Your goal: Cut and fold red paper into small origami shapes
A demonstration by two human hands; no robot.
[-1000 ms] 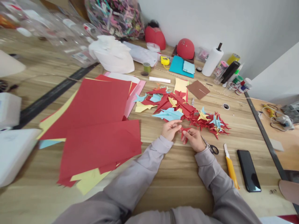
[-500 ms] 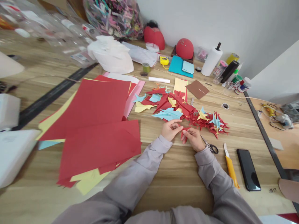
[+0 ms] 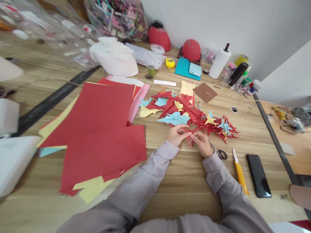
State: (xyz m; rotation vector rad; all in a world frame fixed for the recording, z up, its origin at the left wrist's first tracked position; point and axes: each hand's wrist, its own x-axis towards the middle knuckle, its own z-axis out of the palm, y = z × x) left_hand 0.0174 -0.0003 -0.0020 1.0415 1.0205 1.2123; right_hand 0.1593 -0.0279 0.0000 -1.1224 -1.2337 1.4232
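Between my two hands is a small folded piece of red paper (image 3: 191, 131), partly covered by my fingers. My left hand (image 3: 177, 135) pinches its left side between thumb and fingers. On the other side, my right hand (image 3: 201, 143) grips it with thumb and forefinger. Just beyond my hands lies a pile of folded paper shapes in red, blue and yellow, among them a blue paper plane (image 3: 174, 118). A pair of scissors (image 3: 221, 154) rests beside my right hand, partly hidden by it.
Large red sheets (image 3: 104, 155) cover the table on the left. An orange utility knife (image 3: 240, 178) and a black phone (image 3: 258, 176) lie to the right. Farther back are a brown paper square (image 3: 204, 92), a yellow tape measure (image 3: 170, 62) and a white bottle (image 3: 220, 63).
The red paper has turned between my fingers, and its lower flap looks less spread out. Both hands stay in nearly the same place, still pinching it.
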